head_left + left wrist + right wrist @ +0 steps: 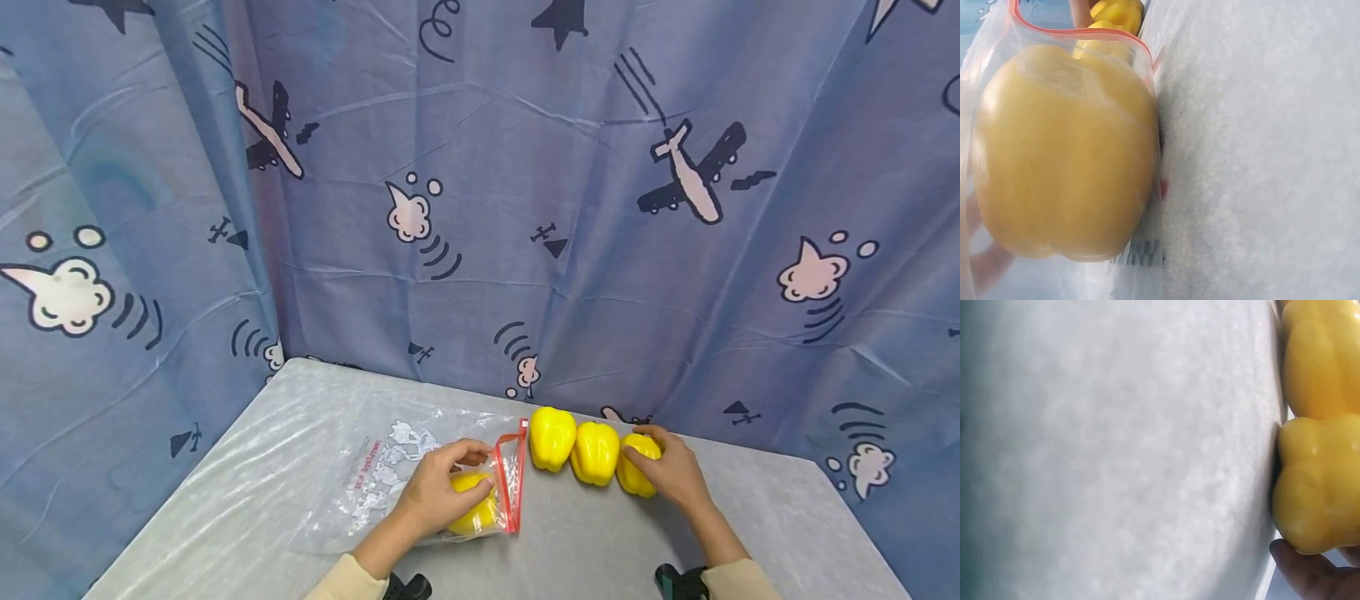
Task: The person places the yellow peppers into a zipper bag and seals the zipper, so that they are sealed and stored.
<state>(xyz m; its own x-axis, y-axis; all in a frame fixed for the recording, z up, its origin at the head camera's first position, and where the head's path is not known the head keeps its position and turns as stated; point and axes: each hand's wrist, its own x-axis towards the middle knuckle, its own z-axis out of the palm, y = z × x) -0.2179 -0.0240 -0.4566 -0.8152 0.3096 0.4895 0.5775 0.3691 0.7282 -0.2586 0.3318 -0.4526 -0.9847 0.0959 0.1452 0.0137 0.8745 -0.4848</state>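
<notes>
A clear zip bag (337, 508) with a red seal lies on its side, its mouth toward the right. One yellow bell pepper (1066, 156) is inside it, near the mouth. My left hand (432, 492) holds the bag around this pepper, thumb on the near side and fingers bent over the far side. To the right stand three more yellow peppers in a row: a left one (552, 439), a middle one (596, 454) and a right one (633, 477). With thumb and fingers, my right hand (677, 469) grips the right pepper, which touches its neighbour.
A pale grey table (585, 542) carries everything. Its back edge runs along a blue patterned curtain (480, 317), close behind the peppers. Dark devices show at both wrists at the bottom of the head view.
</notes>
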